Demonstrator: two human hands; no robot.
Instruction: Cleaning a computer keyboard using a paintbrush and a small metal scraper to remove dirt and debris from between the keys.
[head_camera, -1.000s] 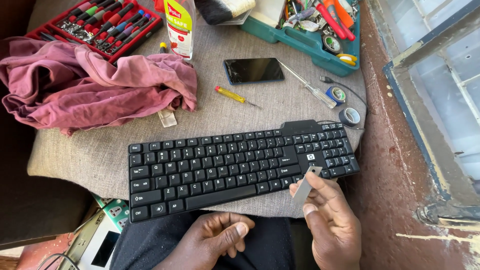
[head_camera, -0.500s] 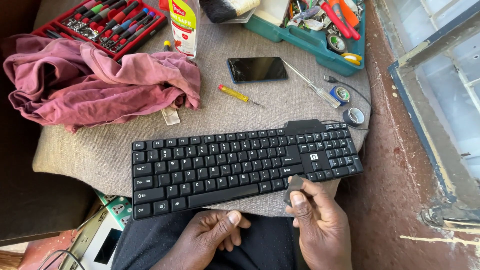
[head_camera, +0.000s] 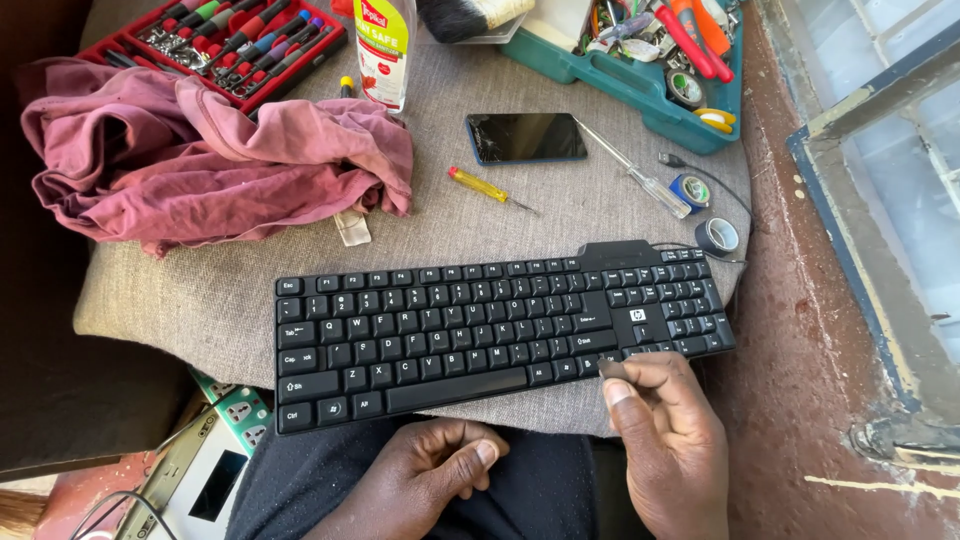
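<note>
Since half a second ago the right hand (head_camera: 668, 440) has lowered a little at the lower right of the frame, its thumb and forefinger now pinched on a small dark piece (head_camera: 612, 369) right at the keyboard's (head_camera: 500, 325) front edge (it looks like a key cap, though it is too small to be sure). A second ago the same hand held a pale, longer-looking object higher, against the right end of the keys. The left hand (head_camera: 432, 470) has hardly shifted: it rests loosely curled on the lap at the bottom centre, fingers folded in, holding nothing that I can see.

The black keyboard lies across a grey cushion (head_camera: 200, 300) in the middle of the frame, tilted slightly up to the right. By my reading, the step in hand is work on the lower row of keys near the arrow cluster, with the small piece either just lifted off or about to be pressed on; I cannot tell which. The next move would call for a steady pinch, and the free hand bracing the keyboard's front edge.

Above it lie a dark phone (head_camera: 525, 137), a yellow-handled screwdriver (head_camera: 485, 186), a crumpled pink cloth (head_camera: 220, 160) at upper left, and a teal toolbox (head_camera: 640, 80) at upper right.
</note>
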